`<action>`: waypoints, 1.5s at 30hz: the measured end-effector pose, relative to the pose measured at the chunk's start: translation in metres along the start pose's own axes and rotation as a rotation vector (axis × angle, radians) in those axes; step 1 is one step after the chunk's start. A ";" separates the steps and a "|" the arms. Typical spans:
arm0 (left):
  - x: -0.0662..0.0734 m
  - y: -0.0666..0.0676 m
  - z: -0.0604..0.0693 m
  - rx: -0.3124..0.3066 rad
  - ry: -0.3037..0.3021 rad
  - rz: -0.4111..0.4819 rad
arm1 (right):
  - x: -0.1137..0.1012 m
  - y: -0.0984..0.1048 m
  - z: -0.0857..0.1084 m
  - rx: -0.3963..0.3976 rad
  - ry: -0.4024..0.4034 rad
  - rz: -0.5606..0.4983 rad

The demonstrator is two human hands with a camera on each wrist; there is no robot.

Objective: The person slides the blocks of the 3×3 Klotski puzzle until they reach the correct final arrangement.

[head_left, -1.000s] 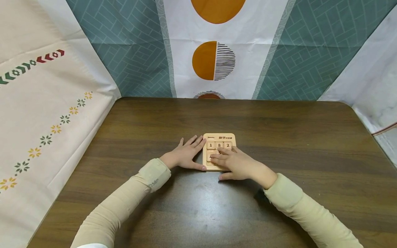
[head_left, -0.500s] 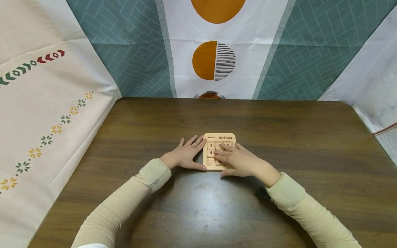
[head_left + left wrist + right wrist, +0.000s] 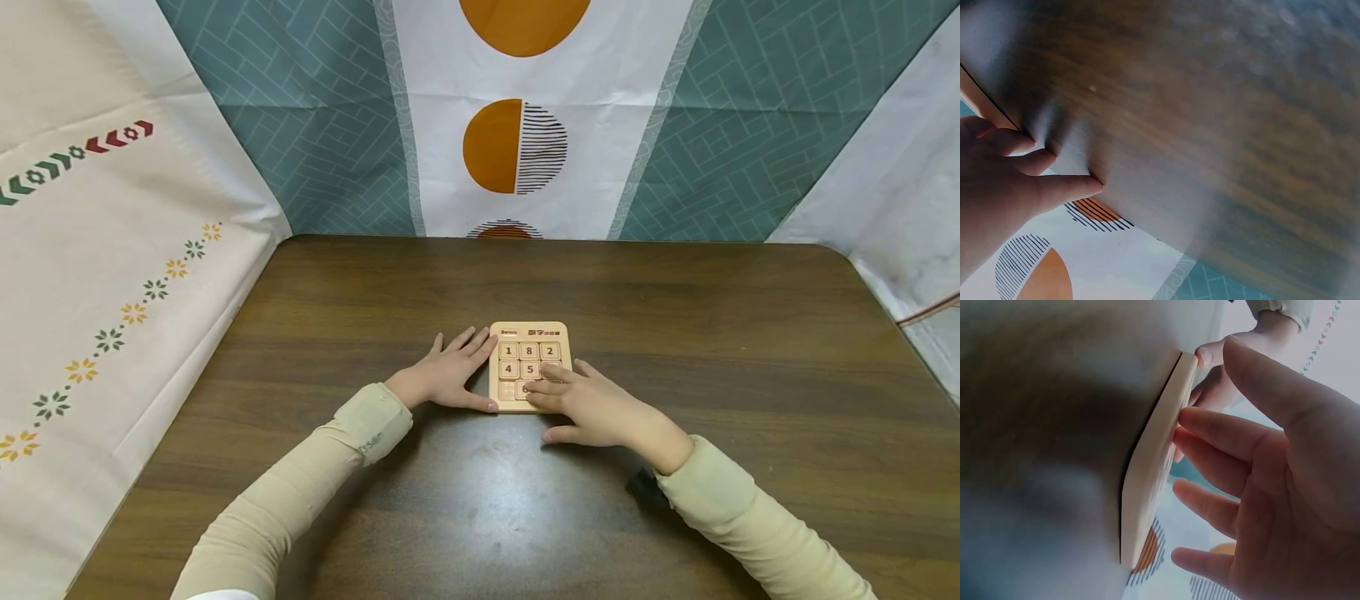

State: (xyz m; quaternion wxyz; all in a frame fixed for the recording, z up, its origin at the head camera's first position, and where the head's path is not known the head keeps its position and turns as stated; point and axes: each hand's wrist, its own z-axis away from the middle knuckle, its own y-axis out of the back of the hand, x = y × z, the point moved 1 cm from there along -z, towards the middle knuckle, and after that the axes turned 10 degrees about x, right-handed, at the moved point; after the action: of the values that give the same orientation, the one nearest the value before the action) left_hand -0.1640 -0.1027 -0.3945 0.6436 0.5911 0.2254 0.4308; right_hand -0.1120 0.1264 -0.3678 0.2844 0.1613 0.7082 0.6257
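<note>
A pale wooden number slide puzzle [image 3: 530,327] lies flat on the table. Its top row reads 1, 8, 2; tiles 4 [image 3: 508,369] and 5 sit below. The bottom-left cell [image 3: 507,391] holds no tile. My left hand [image 3: 447,377] is spread on the table, fingertips and thumb against the puzzle's left edge. Over the lower right part reaches my right hand [image 3: 603,408], fingers fairly straight, covering the remaining tiles. In the right wrist view, two of its fingertips touch the puzzle's face [image 3: 1163,459], and the thumb stays off it.
The dark wooden table [image 3: 375,275] extends around the puzzle on all sides. A patterned cloth [image 3: 517,167] hangs at the far edge, with a cream cloth [image 3: 112,250] along the left side. A small black item [image 3: 647,490] shows under the right wrist.
Tile 4 has slid up into the middle row. My right hand has drawn back to the right and down, uncovering 8, 2 and 5. The left hand stays in place.
</note>
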 end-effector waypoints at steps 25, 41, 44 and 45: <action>0.002 0.001 0.000 0.003 0.006 -0.006 | 0.007 0.006 -0.007 -0.021 -0.112 0.019; 0.000 0.000 0.000 0.008 0.000 -0.002 | 0.006 0.000 -0.002 -0.042 -0.122 -0.006; 0.000 0.000 0.000 0.010 -0.001 0.000 | 0.003 0.000 0.002 -0.034 -0.101 -0.019; 0.000 0.000 0.000 0.011 -0.001 0.000 | 0.001 0.000 0.004 -0.030 -0.094 -0.024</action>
State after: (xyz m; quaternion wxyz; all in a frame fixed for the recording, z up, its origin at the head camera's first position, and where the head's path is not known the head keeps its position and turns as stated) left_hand -0.1639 -0.1025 -0.3946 0.6406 0.5949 0.2274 0.4290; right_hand -0.1107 0.1301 -0.3687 0.3271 0.1778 0.6865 0.6246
